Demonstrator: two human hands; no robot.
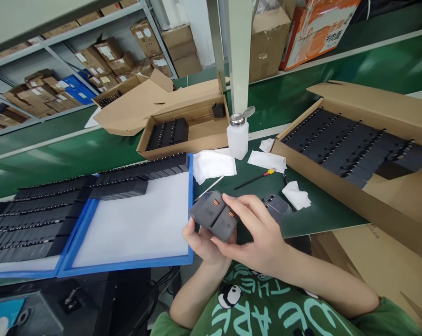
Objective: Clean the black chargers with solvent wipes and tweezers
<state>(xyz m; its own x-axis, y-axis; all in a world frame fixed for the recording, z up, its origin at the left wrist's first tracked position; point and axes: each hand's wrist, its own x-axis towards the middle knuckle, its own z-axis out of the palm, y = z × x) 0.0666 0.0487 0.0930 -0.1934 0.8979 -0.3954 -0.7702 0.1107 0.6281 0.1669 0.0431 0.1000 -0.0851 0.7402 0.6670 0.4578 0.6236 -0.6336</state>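
A black two-bay charger (214,215), with copper-coloured contacts in each bay, is held up in front of my chest, tilted with its bays facing me. My left hand (207,243) grips it from below and the left, the thumb at its left edge. From the right, my right hand (258,227) closes on it, index finger at the top edge and thumb by the lower edge. Behind my right hand, a dark plastic piece with holes (276,206) lies on the green table, partly covered. A thin white stick (214,183) lies just beyond the charger.
Blue-rimmed trays (134,233) on the left hold rows of black units. Open cardboard boxes (197,133) (323,186) with similar units stand at the back and right. A white pump bottle (238,137), white wipes (214,165) and a black-handled tool with a yellow-red end (255,178) lie between.
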